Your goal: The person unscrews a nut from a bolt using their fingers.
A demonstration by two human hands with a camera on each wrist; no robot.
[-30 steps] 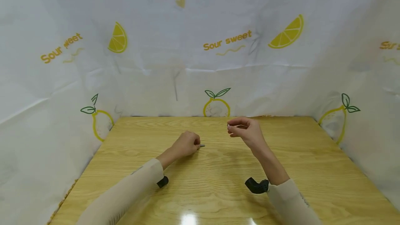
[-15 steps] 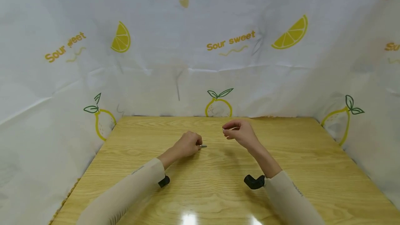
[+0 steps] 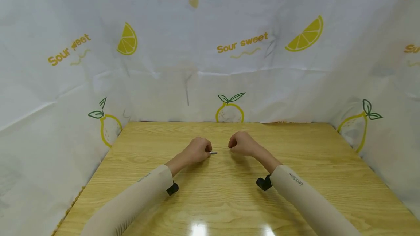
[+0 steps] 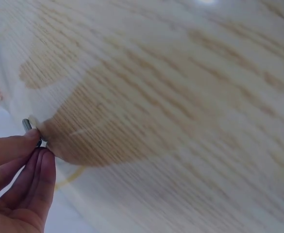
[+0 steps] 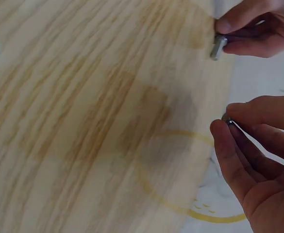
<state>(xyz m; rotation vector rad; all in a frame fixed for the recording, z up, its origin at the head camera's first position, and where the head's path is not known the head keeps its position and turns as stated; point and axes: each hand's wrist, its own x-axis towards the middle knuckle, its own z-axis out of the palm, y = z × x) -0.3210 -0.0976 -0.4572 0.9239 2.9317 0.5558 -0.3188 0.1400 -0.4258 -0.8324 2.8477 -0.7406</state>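
In the head view my left hand (image 3: pixel 197 150) is low over the table, its thumb and fingers pinching a short silver metal rod (image 3: pixel 213 152). The rod's free end points right, and the rest is hidden in the fingers. The right wrist view shows the same metal rod (image 5: pixel 218 48) tilted in the left fingertips. To its right, my right hand (image 3: pixel 243 144) pinches a small metal piece (image 5: pixel 227 118) between thumb and fingertip. That piece is mostly covered, so its shape cannot be told. A narrow gap separates the two hands.
A wood-grain table (image 3: pixel 210 199) lies beneath both hands. White cloth (image 3: pixel 157 94) printed with lemons hangs along its back and sides. A black wrist mount (image 3: pixel 264 183) sticks out under the right sleeve, with another black mount (image 3: pixel 172 189) under the left.
My right hand has come down and left toward the left hand, still pinching its small metal piece. The left hand stays almost in place with the rod.
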